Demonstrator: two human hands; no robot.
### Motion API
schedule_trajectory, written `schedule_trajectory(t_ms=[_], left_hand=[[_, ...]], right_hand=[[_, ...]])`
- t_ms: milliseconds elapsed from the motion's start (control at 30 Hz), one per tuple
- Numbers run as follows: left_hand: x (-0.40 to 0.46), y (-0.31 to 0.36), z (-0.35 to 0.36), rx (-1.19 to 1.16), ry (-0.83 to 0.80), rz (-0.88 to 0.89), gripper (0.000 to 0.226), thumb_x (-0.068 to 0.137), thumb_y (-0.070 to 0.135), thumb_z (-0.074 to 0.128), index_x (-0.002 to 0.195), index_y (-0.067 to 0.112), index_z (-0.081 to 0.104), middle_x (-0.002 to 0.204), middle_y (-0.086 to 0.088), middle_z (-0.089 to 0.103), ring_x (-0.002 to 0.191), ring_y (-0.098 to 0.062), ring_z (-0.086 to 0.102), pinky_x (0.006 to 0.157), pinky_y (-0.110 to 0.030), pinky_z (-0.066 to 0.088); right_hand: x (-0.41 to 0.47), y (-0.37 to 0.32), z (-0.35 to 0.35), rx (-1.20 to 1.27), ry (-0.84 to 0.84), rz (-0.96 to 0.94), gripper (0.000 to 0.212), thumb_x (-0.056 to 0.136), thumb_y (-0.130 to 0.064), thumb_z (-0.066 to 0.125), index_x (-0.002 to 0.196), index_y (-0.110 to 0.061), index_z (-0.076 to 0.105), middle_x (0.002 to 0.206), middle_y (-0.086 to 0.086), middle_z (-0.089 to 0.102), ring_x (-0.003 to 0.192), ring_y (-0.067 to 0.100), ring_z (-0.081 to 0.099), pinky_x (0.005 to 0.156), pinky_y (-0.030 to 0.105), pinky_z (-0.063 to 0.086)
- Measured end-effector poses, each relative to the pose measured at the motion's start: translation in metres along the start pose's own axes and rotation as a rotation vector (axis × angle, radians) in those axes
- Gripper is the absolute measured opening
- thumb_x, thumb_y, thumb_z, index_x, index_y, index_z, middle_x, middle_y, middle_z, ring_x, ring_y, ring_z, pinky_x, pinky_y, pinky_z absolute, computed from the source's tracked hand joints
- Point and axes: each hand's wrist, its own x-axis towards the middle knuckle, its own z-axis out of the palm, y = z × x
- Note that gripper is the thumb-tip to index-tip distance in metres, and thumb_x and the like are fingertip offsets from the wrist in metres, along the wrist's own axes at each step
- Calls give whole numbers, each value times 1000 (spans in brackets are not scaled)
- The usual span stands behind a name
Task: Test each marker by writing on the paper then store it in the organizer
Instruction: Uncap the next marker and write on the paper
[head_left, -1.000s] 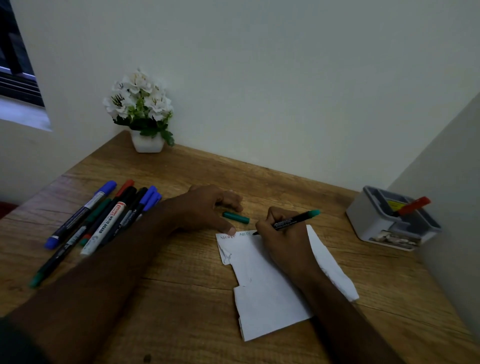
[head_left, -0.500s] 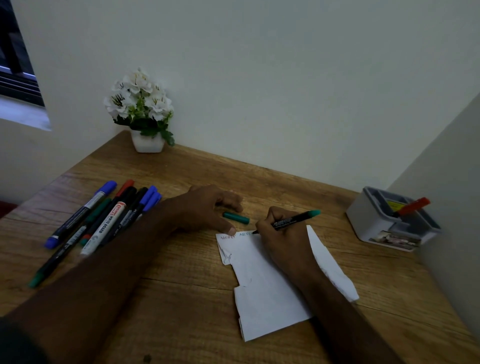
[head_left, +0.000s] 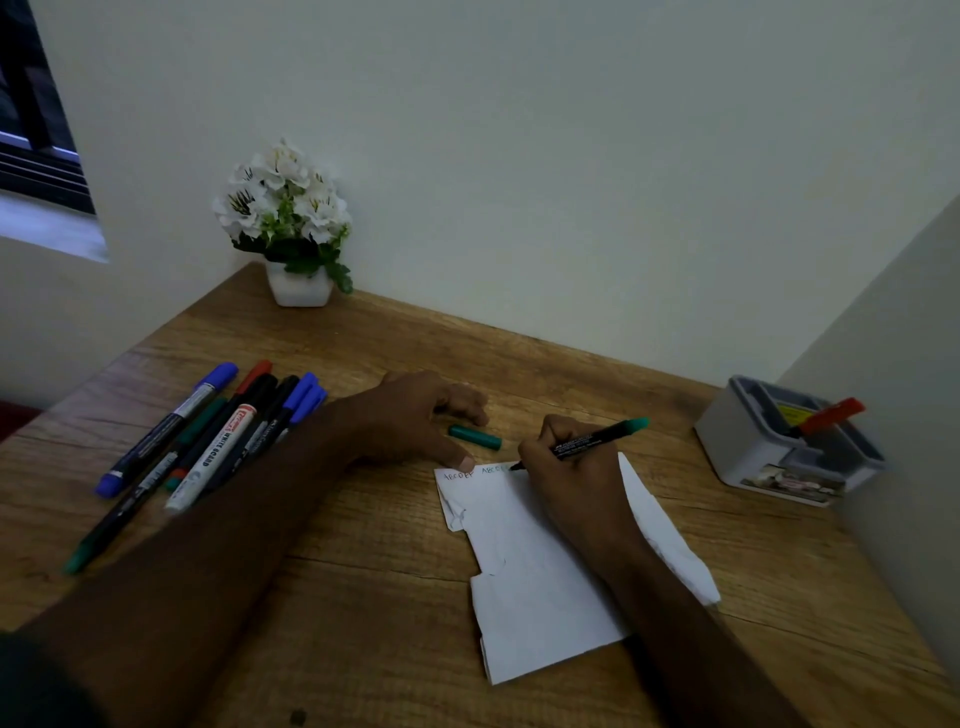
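On the wooden desk (head_left: 363, 597), the right hand (head_left: 576, 483) grips a black green-ended marker (head_left: 597, 440), tip on the torn white paper (head_left: 540, 582). Left hand (head_left: 415, 421), loosely open, thumb pinning the paper's corner; green cap (head_left: 475, 436) apparently just beside it. Faint lettering; grey organizer (head_left: 748, 452) far right.

A green-ended black marker (head_left: 597, 441) is uncapped, tilted with its tip touching the top edge of a torn white paper (head_left: 524, 582), beside two short rows of handwritten letters; its green cap (head_left: 475, 436) lies loose just beyond the paper. A cluster of capped markers (head_left: 208, 447), blue, red, green and black, lies side by side at the far left. At the right stands a grey organizer (head_left: 753, 452) with one red-capped marker (head_left: 831, 415) leaning in a compartment.
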Motion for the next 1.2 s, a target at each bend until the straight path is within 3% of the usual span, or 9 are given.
schedule_trajectory(t_ms=[133,433,533,633,733,867,967,1067,1200], left_hand=[[1,0,0,4,8,-3,60,73,44,80,129,37,59,150,19,40,141,-7,31,120,-51,14],[0,1,3,45,81,16,48,77,45,77,122,39,63,149,17,42,140,-11,32,117,-54,19],[0,0,3,44,81,16,49,74,48,76,121,41,63,148,19,42,141,-11,32,117,-55,18],[0,-1,6,15,111,24,55,62,61,69,113,42,67,143,20,49,139,-7,36,116,-54,21],[3,-2,9,12,194,48,44,59,61,66,98,41,72,129,23,59,131,-4,45,113,-53,28],[6,-1,12,-62,305,78,28,64,50,72,89,38,73,108,25,67,113,0,57,107,-48,40],[5,7,13,-165,405,116,16,80,26,75,96,29,74,102,15,70,98,0,61,90,-31,50],[2,16,12,-199,436,178,12,88,18,69,97,25,71,94,11,68,90,-2,60,72,-13,43],[0,23,12,-331,370,228,10,90,6,64,97,12,70,83,-4,66,71,-12,63,63,-20,52]], right_hand=[[0,0,-1,5,14,-3,24,80,-1,62,60,0,49,54,0,50,51,2,45,49,13,39],[0,0,1,3,-13,20,32,79,-2,64,55,-14,46,51,-6,48,50,2,43,47,14,35],[0,-1,0,-6,13,13,29,79,-3,64,57,-10,48,53,-2,49,51,3,43,48,14,36],[-1,-1,-5,75,54,22,22,82,-1,61,63,-1,50,57,1,51,57,7,49,56,18,43],[-1,-3,-10,156,48,29,20,84,0,59,66,-6,53,61,-2,55,63,5,55,64,22,48],[2,-5,-16,106,47,-78,15,83,-2,65,72,-11,60,72,0,63,73,13,61,69,31,50],[5,-5,-24,137,39,-165,14,83,-11,65,70,-7,63,71,2,65,72,16,62,66,31,50],[6,-8,-29,392,25,-102,10,79,-5,55,74,2,60,71,13,70,60,17,59,58,22,48],[5,-8,-32,501,47,-85,15,87,14,51,76,4,55,71,21,70,54,17,56,55,20,48]])
